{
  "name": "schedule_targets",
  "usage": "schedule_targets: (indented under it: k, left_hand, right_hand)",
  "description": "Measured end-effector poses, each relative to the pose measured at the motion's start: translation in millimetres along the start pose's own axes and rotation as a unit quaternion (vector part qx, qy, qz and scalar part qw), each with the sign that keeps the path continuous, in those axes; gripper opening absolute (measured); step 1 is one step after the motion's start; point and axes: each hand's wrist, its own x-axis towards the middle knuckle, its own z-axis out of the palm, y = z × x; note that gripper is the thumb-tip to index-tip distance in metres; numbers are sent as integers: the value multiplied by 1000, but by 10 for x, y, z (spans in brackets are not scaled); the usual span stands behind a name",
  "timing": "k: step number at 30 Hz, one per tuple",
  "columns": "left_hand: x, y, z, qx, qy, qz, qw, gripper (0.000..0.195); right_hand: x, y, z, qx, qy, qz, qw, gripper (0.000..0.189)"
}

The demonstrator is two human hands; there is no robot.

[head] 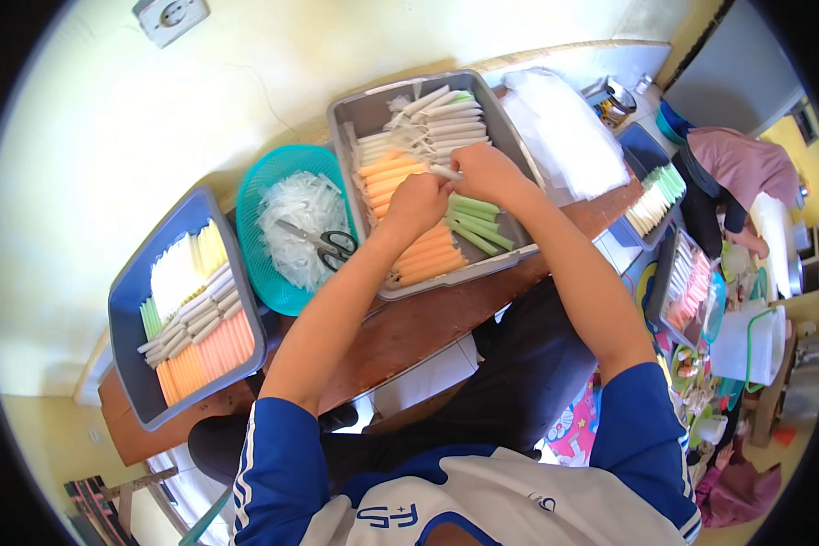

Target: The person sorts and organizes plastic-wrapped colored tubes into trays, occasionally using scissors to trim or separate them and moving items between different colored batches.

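Observation:
My left hand (420, 201) and my right hand (484, 170) are close together over a grey plastic tray (512, 140), both gripping a pale wrapped stick (445, 173) between them. The tray holds rows of thin wrapped sticks: whitish ones (458, 130) at the back, orange ones (426, 256) at the left and front, and loose green ones (478, 222) beside my right wrist. Left of the tray, black-handled scissors (334, 247) lie on clear plastic wrappers (293, 205) in a turquoise basket (252, 273).
A blue tray (126, 327) of coloured sticks stands at the left of the brown wooden bench (409, 348). Clear plastic sheets (566, 136) lie right of the grey tray. Farther right are more filled trays (655, 205), a white bucket (744, 341) and a person (744, 164) at work.

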Motion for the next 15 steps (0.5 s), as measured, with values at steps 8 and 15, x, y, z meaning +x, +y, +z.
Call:
schedule_targets:
  k: [8,15]
  left_hand:
    - [-672,-58,-426,-217,209,-69,951,33]
    - [-1310,-359,-897,-388,273,-113,873,22]
  right_hand:
    - [-160,-822,-211,279,19,-43,959,22]
    - [-75,-1387,166,373,17,-138,918,22]
